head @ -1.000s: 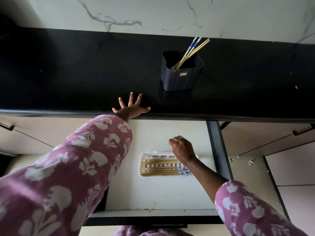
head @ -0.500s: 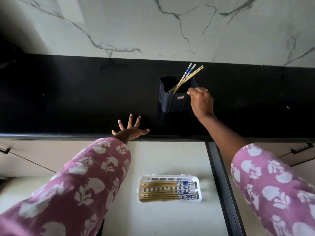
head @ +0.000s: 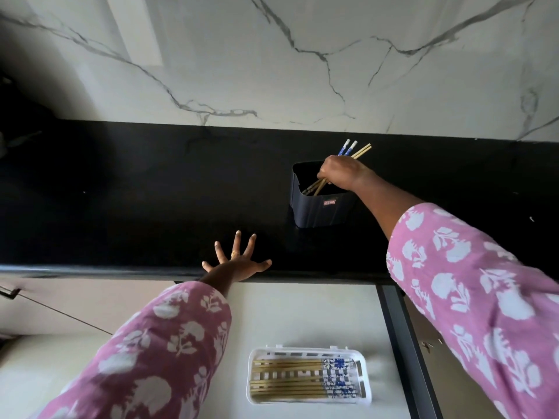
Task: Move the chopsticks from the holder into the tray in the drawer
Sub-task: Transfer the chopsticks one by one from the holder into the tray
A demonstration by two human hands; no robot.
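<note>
A dark ribbed holder (head: 320, 211) stands on the black counter. My right hand (head: 343, 173) is over its mouth, closed around the chopsticks (head: 354, 151) that lean out to the upper right; their blue-and-white and bamboo ends stick out above my fist. Below, in the open drawer, a white slotted tray (head: 308, 402) holds several chopsticks lying side by side with patterned ends to the right. My left hand (head: 239, 263) rests flat on the counter's front edge, fingers spread, holding nothing.
The black counter (head: 151, 192) runs the full width under a white marble wall. The drawer's pale floor (head: 302, 316) lies below it, with a dark drawer side (head: 402, 343) on the right. A cabinet handle (head: 9, 293) shows at far left.
My right hand rose from the tray in the drawer to the holder and closed on the chopsticks. The view tilted upward. My left hand stayed on the counter edge.
</note>
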